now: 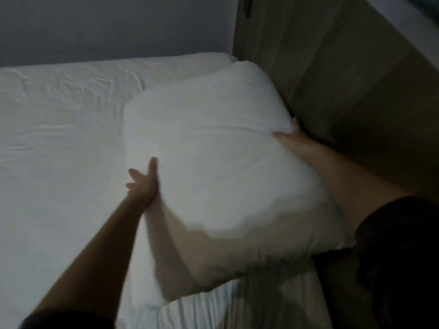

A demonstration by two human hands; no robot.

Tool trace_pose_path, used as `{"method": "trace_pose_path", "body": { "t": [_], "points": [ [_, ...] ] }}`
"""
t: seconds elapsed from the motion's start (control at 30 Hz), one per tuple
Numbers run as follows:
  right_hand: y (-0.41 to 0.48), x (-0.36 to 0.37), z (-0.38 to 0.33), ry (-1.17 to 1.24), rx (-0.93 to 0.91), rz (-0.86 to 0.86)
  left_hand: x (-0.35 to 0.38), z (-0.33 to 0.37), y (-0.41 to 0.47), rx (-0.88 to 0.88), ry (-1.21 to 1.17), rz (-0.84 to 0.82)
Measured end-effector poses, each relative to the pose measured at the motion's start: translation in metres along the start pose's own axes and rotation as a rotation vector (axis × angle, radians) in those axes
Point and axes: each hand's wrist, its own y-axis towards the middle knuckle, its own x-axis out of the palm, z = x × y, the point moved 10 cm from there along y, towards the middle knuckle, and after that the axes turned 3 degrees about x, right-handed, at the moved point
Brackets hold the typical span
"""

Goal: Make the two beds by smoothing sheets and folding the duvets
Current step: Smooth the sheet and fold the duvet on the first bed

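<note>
Grey wall (107, 24) is seen behind the bed (166, 65), and a wooden panel (356, 79) rises along its right side. A white sheet (59, 143) is spread over the mattress. It lies mostly flat, with light creases gathered toward the far left.

A large white pillow (213, 150) is held over the right part of the sheet, just beside the wooden panel, with its far corner nearly against it (the near end is darkened by shadow). The near end appears to be raised off the bed, though motion blur leaves it unclear whether the far end rests on the sheet.

The left hand (145, 184) is laid against the pillow's left edge with its fingers straight and spread, so the pillow is pressed rather than clutched on that side. The right hand (294, 136) is clamped on the pillow's right edge. The thumb is set on top, where the cover is puckered into folds, and the other fingers are hidden behind the edge. Both forearms are bare, and a dark sleeve (399, 233) is seen on the right arm.

Bunched white fabric (202, 309) is seen below the pillow at the near edge of the bed, too blurred to be identified.
</note>
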Motion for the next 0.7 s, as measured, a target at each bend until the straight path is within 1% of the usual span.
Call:
{"method": "trace_pose_path", "body": {
  "t": [0.03,0.07,0.1,0.13,0.2,0.23,0.27,0.3,0.33,0.37,0.43,0.5,0.57,0.63,0.67,0.7],
  "points": [
    [0.000,0.008,-0.007,-0.173,-0.035,0.096,0.000,0.008,-0.024,0.037,0.205,0.066],
    [-0.003,0.019,-0.008,-0.310,-0.064,0.150,0.016,0.015,-0.011,0.117,0.308,0.042],
    [-0.004,0.028,-0.006,-0.400,-0.070,0.190,0.019,0.020,-0.009,0.161,0.342,0.070],
    [-0.003,0.032,-0.001,-0.446,-0.048,0.216,0.021,0.032,-0.008,0.260,0.380,0.051],
    [-0.004,0.027,-0.010,-0.463,-0.028,0.305,0.024,0.054,0.002,0.411,0.464,0.050],
    [-0.002,0.026,-0.029,-0.470,-0.100,0.356,0.031,0.075,-0.001,0.508,0.528,0.042],
    [-0.002,0.031,-0.055,-0.498,-0.219,0.377,0.039,0.098,-0.006,0.625,0.566,0.055],
    [-0.002,0.042,-0.079,-0.549,-0.345,0.368,0.052,0.117,-0.006,0.714,0.640,0.057],
    [0.000,0.054,-0.094,-0.594,-0.418,0.342,0.069,0.131,-0.003,0.782,0.721,0.033],
    [0.007,0.060,-0.094,-0.619,-0.420,0.322,0.083,0.142,-0.001,0.835,0.783,0.010],
    [0.031,0.057,-0.065,-0.598,-0.288,0.321,0.110,0.150,0.006,0.918,0.902,-0.020],
    [0.049,0.052,-0.025,-0.570,-0.114,0.327,0.127,0.142,0.019,0.956,0.981,-0.043],
    [0.050,0.050,-0.002,-0.551,-0.012,0.345,0.127,0.139,0.033,0.957,0.973,-0.008],
    [0.048,0.044,0.011,-0.447,0.049,0.341,0.110,0.137,0.045,0.870,0.957,0.082],
    [0.046,0.039,0.017,-0.350,0.083,0.313,0.093,0.133,0.050,0.789,0.910,0.152],
    [0.048,0.035,0.026,-0.239,0.117,0.265,0.071,0.122,0.056,0.670,0.833,0.215]
  ]
}}
